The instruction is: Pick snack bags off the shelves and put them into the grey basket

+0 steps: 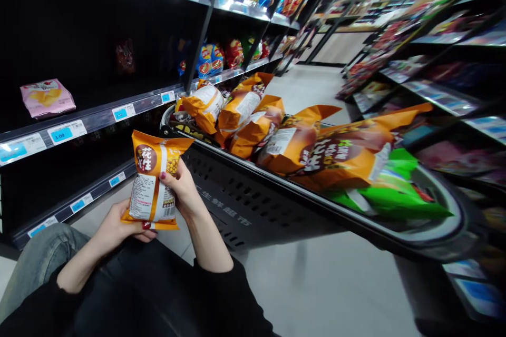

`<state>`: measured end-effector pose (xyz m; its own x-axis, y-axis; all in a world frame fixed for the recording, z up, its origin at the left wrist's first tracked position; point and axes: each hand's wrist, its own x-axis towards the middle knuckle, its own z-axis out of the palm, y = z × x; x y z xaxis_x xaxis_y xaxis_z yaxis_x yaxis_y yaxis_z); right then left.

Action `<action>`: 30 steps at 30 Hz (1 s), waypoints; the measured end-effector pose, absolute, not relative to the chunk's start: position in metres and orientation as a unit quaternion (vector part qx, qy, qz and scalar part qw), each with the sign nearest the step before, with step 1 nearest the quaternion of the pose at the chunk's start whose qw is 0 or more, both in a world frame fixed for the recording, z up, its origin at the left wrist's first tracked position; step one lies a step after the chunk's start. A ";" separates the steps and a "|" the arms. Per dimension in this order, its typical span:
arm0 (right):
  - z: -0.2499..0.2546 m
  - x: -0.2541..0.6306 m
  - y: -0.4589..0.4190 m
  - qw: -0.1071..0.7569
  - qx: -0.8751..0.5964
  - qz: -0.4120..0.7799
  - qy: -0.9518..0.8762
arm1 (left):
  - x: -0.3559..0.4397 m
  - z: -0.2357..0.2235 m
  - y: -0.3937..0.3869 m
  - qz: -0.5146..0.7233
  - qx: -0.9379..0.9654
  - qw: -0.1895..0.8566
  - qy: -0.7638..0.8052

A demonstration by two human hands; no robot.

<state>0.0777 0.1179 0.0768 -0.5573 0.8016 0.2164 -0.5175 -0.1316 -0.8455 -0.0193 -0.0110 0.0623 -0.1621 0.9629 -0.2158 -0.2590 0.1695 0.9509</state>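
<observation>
I hold an orange snack bag [155, 181] upright in both hands, its printed back facing me. My left hand [118, 226] grips the bag's bottom edge, thumb on the lower corner. My right hand [182, 189] clasps its right side, fingers behind and thumb on the front. Just to the right stands a black shopping cart [253, 205] loaded with several more orange snack bags [300, 142] and green bags [391, 195]. My knees in jeans show below the hands.
Dark store shelves [79, 121] with blue price tags run along the left, mostly bare, with a pink bag [46, 97] on one. Coloured snack packs [221, 55] fill shelves further on. More stocked shelves line the right side. The pale aisle floor [316, 84] stretches ahead.
</observation>
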 end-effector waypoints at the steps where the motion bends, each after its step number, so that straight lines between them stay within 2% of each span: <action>1: 0.078 0.078 0.118 0.450 -0.159 0.736 -0.480 | -0.018 0.063 -0.011 0.546 0.346 0.552 0.526; 9: 0.076 0.073 0.119 0.396 -0.208 0.803 -0.394 | -0.014 0.066 -0.016 0.533 0.375 0.541 0.531; 30: 0.069 0.070 0.124 0.376 -0.247 0.803 -0.391 | -0.014 0.059 -0.012 0.550 0.318 0.564 0.528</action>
